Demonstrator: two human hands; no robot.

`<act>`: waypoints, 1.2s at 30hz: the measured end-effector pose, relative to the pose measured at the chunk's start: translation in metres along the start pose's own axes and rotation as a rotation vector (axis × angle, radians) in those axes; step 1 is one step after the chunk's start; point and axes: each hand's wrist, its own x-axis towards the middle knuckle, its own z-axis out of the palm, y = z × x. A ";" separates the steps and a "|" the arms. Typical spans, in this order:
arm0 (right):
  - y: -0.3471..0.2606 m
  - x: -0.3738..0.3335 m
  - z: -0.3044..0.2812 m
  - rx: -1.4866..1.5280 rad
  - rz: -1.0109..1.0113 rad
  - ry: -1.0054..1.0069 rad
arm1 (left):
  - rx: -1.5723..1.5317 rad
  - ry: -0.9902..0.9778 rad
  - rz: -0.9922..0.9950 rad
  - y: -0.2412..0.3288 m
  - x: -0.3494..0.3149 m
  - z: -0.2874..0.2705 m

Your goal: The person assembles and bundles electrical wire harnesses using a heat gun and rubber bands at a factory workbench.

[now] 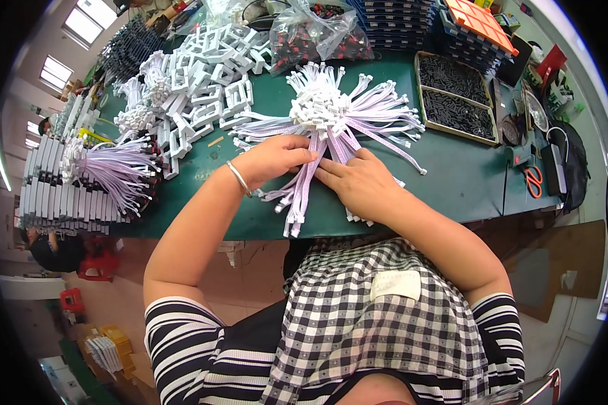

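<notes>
A large fanned pile of flat white-and-lilac ribbon cables with white plug ends lies on the green table in front of me. My left hand, with a bangle at its wrist, closes its thumb and fingers on a strand at the near side of the pile. Close beside it, my right hand presses its bent fingers round the same near strands, its fingertips partly hidden among them. Several cable ends hang toward the table's front edge, below both hands.
White plastic frames are heaped at the back left, beside another cable bundle on stacked grey-white parts. A clear bag of red and black parts lies at the back. To the right are a box of small black pieces and orange-handled scissors.
</notes>
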 end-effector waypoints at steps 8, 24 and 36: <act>0.004 0.003 -0.008 0.064 -0.110 0.016 | -0.690 -0.036 0.049 -0.007 0.004 0.006; 0.001 0.027 -0.001 -0.040 0.032 0.457 | 0.096 0.357 0.309 -0.021 0.027 0.023; 0.005 0.019 0.004 -0.141 0.089 0.368 | -0.392 0.211 0.071 -0.021 -0.011 0.020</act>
